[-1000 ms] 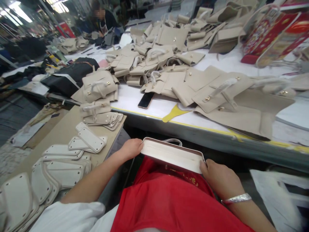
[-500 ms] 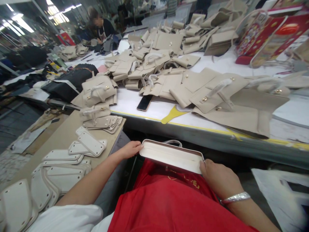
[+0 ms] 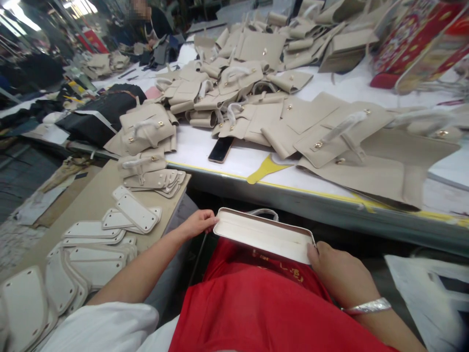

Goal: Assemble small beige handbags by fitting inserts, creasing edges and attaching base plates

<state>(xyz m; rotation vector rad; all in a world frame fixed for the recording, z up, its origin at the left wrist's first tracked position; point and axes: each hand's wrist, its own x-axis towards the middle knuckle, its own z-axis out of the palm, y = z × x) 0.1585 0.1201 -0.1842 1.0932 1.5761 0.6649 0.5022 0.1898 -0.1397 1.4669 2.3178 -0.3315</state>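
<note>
1 cream-lined bag [image 3: 262, 235], 1 phone [image 3: 221, 149], 1 yellow scraper [image 3: 264, 170]. worker's l hand [image 3: 200, 223] & r hand [image 3: 339, 270] pinch bag's opp ends, arms fwd.

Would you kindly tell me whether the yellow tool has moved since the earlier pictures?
No, the yellow tool keeps the same place against the table edge, beside the phone.

Only the pale inside of a cream-lined piece [image 3: 264, 234] faces us; its outer side and the ends of its handle [image 3: 269, 211] are hidden, as are the right hand's [image 3: 339, 269] fingertips behind it. We cannot read the gold lettering [image 3: 296, 275] below. The frame crops a red patterned bag [image 3: 406, 46], a blurred white sheet [image 3: 421, 293], the leftmost panels [image 3: 24, 303] and a distant, partly blurred co-worker [image 3: 160, 24].
</note>
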